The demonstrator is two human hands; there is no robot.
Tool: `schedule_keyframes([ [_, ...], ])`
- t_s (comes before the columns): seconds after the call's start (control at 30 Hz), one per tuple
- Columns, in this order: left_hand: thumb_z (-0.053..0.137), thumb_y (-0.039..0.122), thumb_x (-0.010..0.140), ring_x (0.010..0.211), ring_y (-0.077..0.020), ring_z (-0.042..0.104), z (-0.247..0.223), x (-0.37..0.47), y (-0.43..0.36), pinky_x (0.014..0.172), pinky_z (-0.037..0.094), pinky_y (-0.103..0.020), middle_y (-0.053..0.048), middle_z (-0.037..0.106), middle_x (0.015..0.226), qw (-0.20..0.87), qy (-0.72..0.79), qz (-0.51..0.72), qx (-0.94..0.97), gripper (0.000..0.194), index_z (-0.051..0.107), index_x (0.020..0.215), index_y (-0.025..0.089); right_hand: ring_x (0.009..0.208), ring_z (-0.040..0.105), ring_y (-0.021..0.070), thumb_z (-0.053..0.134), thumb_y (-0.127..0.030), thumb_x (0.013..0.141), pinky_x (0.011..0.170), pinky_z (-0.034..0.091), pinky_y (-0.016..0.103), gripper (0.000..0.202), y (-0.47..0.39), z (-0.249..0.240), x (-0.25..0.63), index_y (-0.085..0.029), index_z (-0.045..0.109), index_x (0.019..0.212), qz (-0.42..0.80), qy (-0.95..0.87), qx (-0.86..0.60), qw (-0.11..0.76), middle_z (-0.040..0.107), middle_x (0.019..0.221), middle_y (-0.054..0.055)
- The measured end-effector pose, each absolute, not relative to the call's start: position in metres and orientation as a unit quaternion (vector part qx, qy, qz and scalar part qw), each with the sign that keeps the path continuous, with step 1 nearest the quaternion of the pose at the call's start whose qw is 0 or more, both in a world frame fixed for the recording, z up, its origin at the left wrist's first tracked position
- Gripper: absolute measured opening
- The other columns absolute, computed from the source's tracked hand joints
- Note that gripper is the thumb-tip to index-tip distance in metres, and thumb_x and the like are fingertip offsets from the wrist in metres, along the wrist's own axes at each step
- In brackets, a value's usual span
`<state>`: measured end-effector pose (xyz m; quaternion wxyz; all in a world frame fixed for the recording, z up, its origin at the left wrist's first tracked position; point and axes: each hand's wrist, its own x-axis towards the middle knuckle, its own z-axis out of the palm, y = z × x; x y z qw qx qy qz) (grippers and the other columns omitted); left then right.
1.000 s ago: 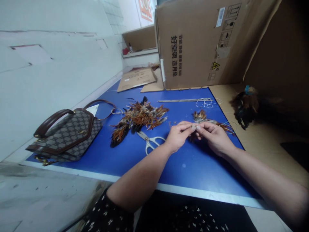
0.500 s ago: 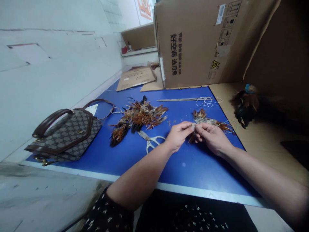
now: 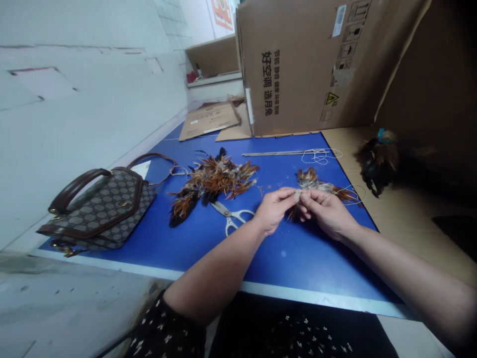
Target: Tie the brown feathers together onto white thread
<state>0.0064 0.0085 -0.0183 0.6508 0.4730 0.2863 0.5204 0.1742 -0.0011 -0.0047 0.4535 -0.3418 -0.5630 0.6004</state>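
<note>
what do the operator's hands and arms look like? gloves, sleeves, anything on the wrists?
Left hand and right hand are bare: no gloves, and no watch or bracelet visible. The left sleeve is black with small white motifs and ends around the elbow, leaving the forearm uncovered. The right sleeve isn't in view.

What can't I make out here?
Head view:
Small piece pinched by left hand and right hand: too tiny, partly covered by them.
Brown feathers beyond: partly hidden by the right hand.
Dark bundle's far end: lost in shadow.
Orange print: cut off by the top edge.
</note>
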Motion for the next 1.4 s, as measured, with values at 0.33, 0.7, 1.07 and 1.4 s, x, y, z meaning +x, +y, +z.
schedule_keyframes([
  [0.33, 0.086, 0.047, 0.077, 0.087, -0.0198, 0.069, -0.016, 0.006, 0.007, 0.079, 0.056, -0.034, -0.013, 0.075, 0.103, 0.673, 0.29, 0.508, 0.453, 0.042, 0.079, 0.1, 0.012, 0.056, 0.047, 0.0117, 0.075, -0.06, 0.088, 0.061, 0.048, 0.029, 0.045, -0.001, -0.006, 0.175, -0.02, 0.059, 0.075, 0.608, -0.565, -0.342, 0.44, 0.055, 0.067, -0.002],
  [0.7, 0.086, 0.048, 0.076, 0.069, -0.0169, 0.066, -0.011, 0.007, 0.004, 0.07, 0.055, -0.034, -0.006, 0.071, 0.079, 0.693, 0.281, 0.498, 0.439, 0.045, 0.076, 0.098, 0.011, 0.056, 0.051, 0.0109, 0.074, -0.063, 0.087, 0.06, 0.046, 0.027, 0.047, -0.004, -0.003, 0.174, -0.019, 0.06, 0.076, 0.595, -0.576, -0.359, 0.43, 0.057, 0.066, -0.002],
  [1.07, 0.086, 0.039, 0.078, 0.083, -0.0152, 0.066, -0.014, 0.008, 0.005, 0.083, 0.053, -0.031, -0.007, 0.073, 0.094, 0.645, 0.306, 0.556, 0.427, 0.029, 0.079, 0.09, 0.014, 0.055, 0.054, 0.0108, 0.074, -0.067, 0.084, 0.057, 0.047, 0.026, 0.05, 0.0, -0.006, 0.175, -0.019, 0.061, 0.078, 0.573, -0.605, -0.391, 0.392, 0.062, 0.07, -0.001],
  [1.4, 0.082, 0.04, 0.082, 0.084, -0.0159, 0.069, -0.013, 0.008, 0.006, 0.089, 0.052, -0.032, -0.007, 0.076, 0.087, 0.601, 0.352, 0.574, 0.43, 0.027, 0.08, 0.091, 0.015, 0.068, 0.06, 0.0186, 0.068, -0.047, 0.096, 0.066, 0.053, 0.035, 0.024, -0.003, -0.013, 0.183, -0.024, 0.068, 0.103, 0.318, -0.676, -0.437, 0.5, 0.069, 0.086, 0.006],
])
